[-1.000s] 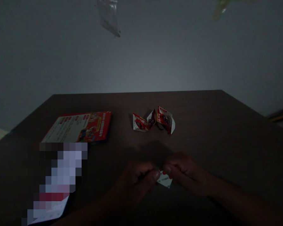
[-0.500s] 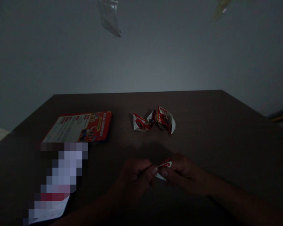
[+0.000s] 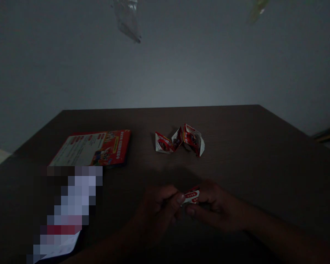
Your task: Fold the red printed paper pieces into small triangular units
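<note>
A small red-and-white piece of folded paper (image 3: 191, 197) is held between my two hands near the table's front. My left hand (image 3: 162, 205) pinches its left end with thumb and fingers. On the right side, my right hand (image 3: 216, 205) has its fingers behind the paper, its thumb just below the lower edge. Beyond my hands stand folded red-and-white paper pieces, one at the left (image 3: 164, 143) and a larger one at the right (image 3: 192, 139), with a narrow part between them. The room is dim and the fingertips behind the paper are hidden.
A red booklet or stack of printed sheets (image 3: 115, 148) lies on the dark table (image 3: 236, 124) at the left. In front of it is a bright, pixelated device (image 3: 62, 245). Behind the table, a clear plastic bag (image 3: 128, 22) hangs against the pale wall.
The paper's printed white face now shows more between my hands, and the white flap beneath it is no longer visible. My right thumb has moved slightly down, away from the paper.
</note>
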Tool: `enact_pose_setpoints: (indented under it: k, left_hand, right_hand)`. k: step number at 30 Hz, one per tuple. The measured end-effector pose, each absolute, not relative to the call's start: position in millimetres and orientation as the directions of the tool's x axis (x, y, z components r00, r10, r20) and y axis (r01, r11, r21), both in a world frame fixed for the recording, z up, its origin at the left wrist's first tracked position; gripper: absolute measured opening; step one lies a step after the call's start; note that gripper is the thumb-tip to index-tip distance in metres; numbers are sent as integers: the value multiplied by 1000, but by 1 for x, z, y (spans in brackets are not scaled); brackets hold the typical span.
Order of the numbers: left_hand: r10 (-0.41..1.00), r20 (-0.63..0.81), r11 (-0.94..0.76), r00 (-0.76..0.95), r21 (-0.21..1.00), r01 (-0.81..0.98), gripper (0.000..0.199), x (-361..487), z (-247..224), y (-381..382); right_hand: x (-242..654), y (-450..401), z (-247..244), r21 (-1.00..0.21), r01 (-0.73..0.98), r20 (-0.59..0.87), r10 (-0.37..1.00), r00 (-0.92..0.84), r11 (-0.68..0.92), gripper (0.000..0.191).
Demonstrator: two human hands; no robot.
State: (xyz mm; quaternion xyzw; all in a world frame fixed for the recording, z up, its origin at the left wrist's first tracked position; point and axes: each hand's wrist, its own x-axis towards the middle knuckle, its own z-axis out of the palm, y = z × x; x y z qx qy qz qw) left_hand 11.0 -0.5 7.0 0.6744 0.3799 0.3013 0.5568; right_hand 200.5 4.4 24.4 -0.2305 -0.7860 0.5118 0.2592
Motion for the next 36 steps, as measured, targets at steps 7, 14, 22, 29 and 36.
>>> enact_pose_setpoints:
  k: [7, 14, 22, 29, 36]
  left_hand:
    - [837, 13, 55, 548, 993, -108, 38, 8, 1, -1]
    - [803, -107, 260, 586, 948, -184, 30, 10, -3, 4]
    - [922, -90, 60, 378, 994, 89, 22, 13, 5, 1]
    - [839, 447, -537, 311, 776, 332, 5, 10, 5, 0]
    - [880, 396, -466, 263, 827, 314, 6, 9, 4, 0]
  right_hand:
    - [202, 4, 21, -955, 15, 189, 646, -739, 297, 23]
    - [201, 4, 24, -963, -7, 185, 643, -743, 270, 23]
    - [205, 5, 16, -953, 60, 169, 688, -706, 297, 18]
    - [208, 5, 13, -959, 116, 108, 712, -694, 259, 21]
    - [208, 4, 13, -961, 167, 51, 737, -674, 219, 19]
